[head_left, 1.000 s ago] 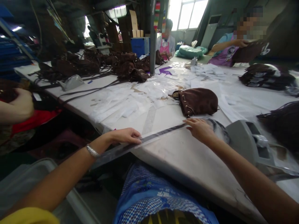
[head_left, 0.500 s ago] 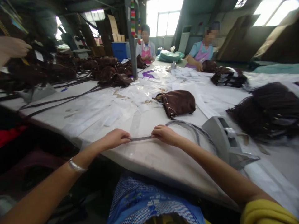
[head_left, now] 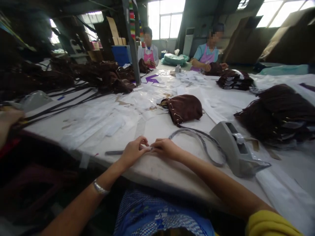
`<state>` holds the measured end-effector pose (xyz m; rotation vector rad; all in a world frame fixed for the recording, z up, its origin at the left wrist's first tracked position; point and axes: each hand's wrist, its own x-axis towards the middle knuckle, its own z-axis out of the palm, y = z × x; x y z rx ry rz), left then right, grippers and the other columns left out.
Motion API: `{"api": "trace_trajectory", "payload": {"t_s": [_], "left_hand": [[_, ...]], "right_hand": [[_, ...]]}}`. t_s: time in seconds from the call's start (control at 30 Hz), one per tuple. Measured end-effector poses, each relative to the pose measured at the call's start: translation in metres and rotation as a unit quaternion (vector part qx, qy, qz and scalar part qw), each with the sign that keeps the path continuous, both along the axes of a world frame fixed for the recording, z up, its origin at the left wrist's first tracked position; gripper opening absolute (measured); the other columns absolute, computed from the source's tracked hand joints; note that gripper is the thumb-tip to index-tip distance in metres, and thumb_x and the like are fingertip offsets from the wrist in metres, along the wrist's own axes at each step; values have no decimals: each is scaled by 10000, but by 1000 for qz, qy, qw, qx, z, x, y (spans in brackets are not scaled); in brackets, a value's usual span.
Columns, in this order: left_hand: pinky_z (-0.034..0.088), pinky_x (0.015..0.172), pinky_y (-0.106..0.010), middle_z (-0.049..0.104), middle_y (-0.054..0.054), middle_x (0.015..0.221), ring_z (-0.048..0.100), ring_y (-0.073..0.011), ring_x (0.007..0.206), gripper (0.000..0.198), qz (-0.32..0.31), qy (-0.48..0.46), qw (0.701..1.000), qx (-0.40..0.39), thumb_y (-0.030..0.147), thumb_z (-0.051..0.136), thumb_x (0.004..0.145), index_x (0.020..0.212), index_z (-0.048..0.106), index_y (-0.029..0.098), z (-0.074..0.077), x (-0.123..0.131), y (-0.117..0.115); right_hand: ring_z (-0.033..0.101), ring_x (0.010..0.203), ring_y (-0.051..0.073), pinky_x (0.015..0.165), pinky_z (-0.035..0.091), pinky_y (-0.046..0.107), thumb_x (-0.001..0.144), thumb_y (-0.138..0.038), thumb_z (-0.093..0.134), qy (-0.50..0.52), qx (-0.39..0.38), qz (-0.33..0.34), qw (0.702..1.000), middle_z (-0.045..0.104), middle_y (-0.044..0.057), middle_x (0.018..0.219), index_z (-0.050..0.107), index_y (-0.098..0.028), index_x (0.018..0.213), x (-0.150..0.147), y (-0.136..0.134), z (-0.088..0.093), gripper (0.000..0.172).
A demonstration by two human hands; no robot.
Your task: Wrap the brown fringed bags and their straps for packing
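My left hand (head_left: 134,151) and my right hand (head_left: 165,148) meet near the front edge of the white table (head_left: 172,170), both pinching a long dark strap in a clear sleeve (head_left: 197,137). The strap loops away to the right behind my right hand, and its other end pokes out left of my left hand. A brown drawstring bag (head_left: 184,108) lies just beyond my hands.
A grey tape dispenser (head_left: 235,149) stands right of my hands. Piles of brown bags (head_left: 280,111) lie at right and far left (head_left: 98,72), with loose plastic sleeves mid-table. Two people sit at the far end; another person's hand (head_left: 7,123) shows at left.
My hands have come together along the strap, from far apart to touching. The strap, once stretched straight, now loops to the right. The camera view swung rightward.
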<state>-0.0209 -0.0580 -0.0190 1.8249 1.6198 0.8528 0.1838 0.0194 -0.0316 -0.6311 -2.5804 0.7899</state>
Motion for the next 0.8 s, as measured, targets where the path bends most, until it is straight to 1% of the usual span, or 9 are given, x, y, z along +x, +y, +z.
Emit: {"api": "trace_trajectory", "payload": {"t_s": [0.07, 0.13, 0.23, 0.3, 0.4, 0.53, 0.6, 0.67, 0.8], "left_hand": [[522, 847, -302, 701, -26, 1115, 696, -181, 922, 392, 10, 31, 999, 33, 366, 657, 829, 1184, 543, 246, -2, -5, -7], [493, 924, -345, 690, -61, 1163, 663, -210, 1017, 397, 13, 111, 993, 46, 379, 629, 866, 1228, 559, 229, -2, -14, -15], [461, 945, -381, 723, -85, 1083, 643, -249, 1025, 262, 16, 205, 978, 35, 371, 581, 911, 1082, 674, 195, -2, -26, -26], [472, 901, -355, 736, -77, 1030, 654, -239, 978, 242, 21, 211, 977, 31, 369, 553, 930, 998, 709, 196, -2, -26, -28], [476, 866, -316, 740, -57, 988, 659, -215, 940, 274, 17, 216, 975, 39, 400, 530, 942, 976, 722, 208, -4, -17, -25], [464, 905, -277, 733, -34, 1061, 649, -183, 992, 270, -5, 221, 974, 53, 387, 564, 929, 1093, 696, 218, -5, -13, -25], [439, 968, -280, 705, -43, 1166, 625, -178, 1073, 343, -4, 229, 972, 58, 380, 596, 913, 1207, 639, 208, -3, -22, -31], [395, 1037, -335, 667, -72, 1247, 592, -200, 1146, 391, 11, 243, 968, 61, 357, 589, 919, 1271, 590, 188, -1, -34, -39], [403, 1009, -431, 699, -104, 1153, 615, -255, 1083, 269, 31, 278, 959, 45, 246, 564, 922, 1166, 650, 172, 3, -59, -50]], "right_hand": [[639, 765, 153, 721, 459, 231, 926, -303, 611, 4, 10, 0, 1000, 676, 52, 884, 739, -203, 1054, 4, 1, -5, 206], [640, 769, 158, 721, 466, 244, 942, -320, 576, 15, 21, -17, 1000, 675, 56, 902, 737, -212, 1059, 7, 2, -11, 226], [648, 786, 174, 741, 487, 272, 950, -348, 547, 25, 24, -29, 999, 678, 63, 932, 732, -227, 1066, 7, 3, -15, 249], [655, 788, 184, 744, 500, 286, 946, -352, 541, 25, 22, -20, 999, 680, 67, 940, 719, -229, 1102, 6, 2, -14, 267], [663, 791, 195, 743, 509, 297, 943, -353, 533, 15, 25, -5, 1000, 680, 67, 940, 706, -224, 1133, 4, -1, -10, 287], [665, 785, 192, 733, 509, 295, 951, -376, 523, 3, 26, -6, 1000, 676, 57, 926, 733, -233, 1038, 10, -3, -6, 269], [664, 781, 187, 726, 505, 291, 955, -379, 519, 4, 26, -10, 1000, 676, 54, 927, 733, -236, 1035, 14, -3, -6, 270], [662, 787, 184, 727, 503, 287, 959, -385, 516, 7, 31, -13, 999, 676, 53, 932, 732, -239, 1036, 16, -3, -8, 272], [660, 792, 176, 736, 503, 276, 965, -382, 511, 14, 42, -7, 999, 678, 60, 945, 728, -239, 1051, 14, -2, -12, 274]]}}
